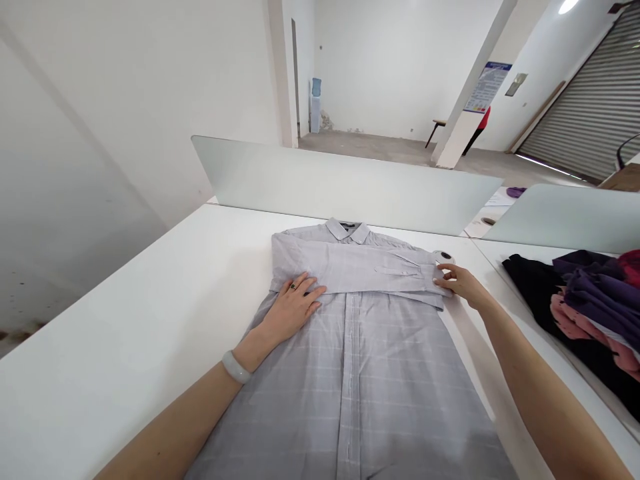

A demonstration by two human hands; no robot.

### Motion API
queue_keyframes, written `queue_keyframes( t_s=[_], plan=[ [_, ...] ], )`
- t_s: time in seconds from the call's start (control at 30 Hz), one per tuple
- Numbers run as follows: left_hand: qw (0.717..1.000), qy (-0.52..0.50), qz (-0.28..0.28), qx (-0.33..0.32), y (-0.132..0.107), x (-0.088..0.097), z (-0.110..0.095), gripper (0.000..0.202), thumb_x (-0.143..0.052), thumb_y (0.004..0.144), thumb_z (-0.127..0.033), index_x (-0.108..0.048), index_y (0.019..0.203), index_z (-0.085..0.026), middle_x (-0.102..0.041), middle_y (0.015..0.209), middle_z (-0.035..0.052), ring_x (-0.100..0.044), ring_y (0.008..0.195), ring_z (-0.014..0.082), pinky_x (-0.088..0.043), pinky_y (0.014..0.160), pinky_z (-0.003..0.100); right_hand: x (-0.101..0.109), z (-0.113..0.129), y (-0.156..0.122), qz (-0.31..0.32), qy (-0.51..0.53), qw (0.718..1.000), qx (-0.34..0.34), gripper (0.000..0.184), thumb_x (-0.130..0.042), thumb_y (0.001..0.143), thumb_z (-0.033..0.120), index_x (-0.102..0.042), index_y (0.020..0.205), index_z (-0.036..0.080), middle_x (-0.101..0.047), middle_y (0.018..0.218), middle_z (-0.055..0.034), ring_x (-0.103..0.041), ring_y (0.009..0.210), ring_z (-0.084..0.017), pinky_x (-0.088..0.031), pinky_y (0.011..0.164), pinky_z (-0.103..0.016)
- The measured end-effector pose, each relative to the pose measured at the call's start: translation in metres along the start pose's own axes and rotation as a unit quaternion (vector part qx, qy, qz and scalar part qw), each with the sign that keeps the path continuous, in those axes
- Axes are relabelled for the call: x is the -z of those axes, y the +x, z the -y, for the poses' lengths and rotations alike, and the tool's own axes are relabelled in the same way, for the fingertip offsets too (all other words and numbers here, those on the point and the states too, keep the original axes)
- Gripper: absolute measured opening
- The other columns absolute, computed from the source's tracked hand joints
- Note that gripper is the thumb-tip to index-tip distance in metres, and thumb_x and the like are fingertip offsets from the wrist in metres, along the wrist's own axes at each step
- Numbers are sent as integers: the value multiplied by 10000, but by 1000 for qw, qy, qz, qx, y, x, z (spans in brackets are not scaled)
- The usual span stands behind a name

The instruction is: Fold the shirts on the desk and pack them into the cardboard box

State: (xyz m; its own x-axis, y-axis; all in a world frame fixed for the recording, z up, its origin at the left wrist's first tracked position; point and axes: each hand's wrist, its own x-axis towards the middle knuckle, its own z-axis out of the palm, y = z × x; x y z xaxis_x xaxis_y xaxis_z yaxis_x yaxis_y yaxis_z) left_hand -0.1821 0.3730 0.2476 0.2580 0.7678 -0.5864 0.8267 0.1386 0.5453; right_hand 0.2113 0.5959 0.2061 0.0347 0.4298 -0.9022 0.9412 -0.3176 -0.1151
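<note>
A light grey checked shirt lies flat on the white table, collar away from me. One sleeve is folded across the chest from left to right. My left hand rests flat on the shirt's left side, fingers spread over the lower edge of the folded sleeve; it wears a ring and a pale bangle. My right hand is at the shirt's right edge, its fingertips pinching the cuff of the folded sleeve.
A pile of black, purple and pink clothes lies at the table's right side. Frosted divider panels stand along the far edge. A small round white object sits just beyond the cuff. A person in red stands far behind a pillar.
</note>
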Motion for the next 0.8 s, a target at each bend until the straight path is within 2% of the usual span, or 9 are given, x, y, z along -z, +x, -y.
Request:
queue_keyframes(
  t_s=[0.07,0.13,0.17,0.27,0.37,0.5,0.6,0.7,0.8],
  plan=[
    [1000,-1,5,2,0,1,-1,394,-311,1008,-318,-534,1323,-238,-503,1388,102,-349,1376,283,-362,1070,491,-4,2,-8,-67,-78,994,45,449,-644,694,386,-630,1088,170,-627,960,-85,-576,685,-178,-445,635,-319],
    [1000,-3,5,2,0,2,-1,392,-319,1005,-313,-530,1326,-236,-500,1395,100,-351,1375,282,-363,1068,490,-9,6,-21,-136,-143,971,133,324,-580,757,368,-659,1011,182,-615,1060,-107,-601,797,-218,-461,705,-355],
    [1000,-4,4,2,0,2,-1,391,-323,1004,-314,-529,1327,-237,-498,1398,98,-350,1376,280,-364,1068,487,-12,8,-30,-151,-159,958,184,282,-541,797,367,-668,979,194,-610,1082,-109,-602,857,-234,-465,742,-368],
    [1000,-3,10,3,0,1,-1,383,-340,1002,-319,-528,1325,-234,-495,1403,94,-338,1386,271,-350,1083,474,-22,9,-52,-101,-162,941,279,262,-465,878,372,-674,922,220,-627,1032,-100,-592,952,-249,-472,817,-378],
    [1000,-2,17,7,0,2,-1,376,-353,1000,-324,-530,1320,-237,-490,1410,92,-326,1394,268,-340,1090,469,-29,1,-63,-70,-127,950,276,265,-452,898,373,-665,926,219,-636,1011,-90,-600,935,-236,-486,821,-372],
    [1000,-8,21,4,-1,5,-1,378,-338,1003,-331,-542,1311,-248,-482,1418,93,-323,1398,262,-339,1091,473,-33,-10,-62,-88,-100,952,274,268,-461,896,375,-665,931,204,-638,1010,-89,-606,924,-229,-497,815,-369],
    [1000,-11,26,6,-1,8,-2,387,-320,1006,-330,-548,1307,-244,-490,1411,99,-333,1393,262,-331,1099,483,-32,-7,-65,-96,-111,948,281,276,-468,892,381,-672,941,201,-639,1036,-96,-606,956,-233,-496,851,-379],
    [1000,-14,25,8,-1,7,-1,391,-313,1006,-328,-556,1298,-233,-498,1402,103,-350,1385,263,-322,1107,488,-29,2,-84,-103,-122,941,298,286,-472,892,386,-666,1014,216,-623,1140,-99,-581,1065,-250,-471,925,-400],
    [1000,-14,19,0,-1,4,1,395,-319,1003,-332,-557,1294,-209,-494,1405,111,-349,1385,267,-317,1113,484,-22,11,-118,-85,-114,951,273,286,-481,885,418,-656,1027,242,-626,1150,-87,-598,1023,-253,-493,845,-389]
  ],
)
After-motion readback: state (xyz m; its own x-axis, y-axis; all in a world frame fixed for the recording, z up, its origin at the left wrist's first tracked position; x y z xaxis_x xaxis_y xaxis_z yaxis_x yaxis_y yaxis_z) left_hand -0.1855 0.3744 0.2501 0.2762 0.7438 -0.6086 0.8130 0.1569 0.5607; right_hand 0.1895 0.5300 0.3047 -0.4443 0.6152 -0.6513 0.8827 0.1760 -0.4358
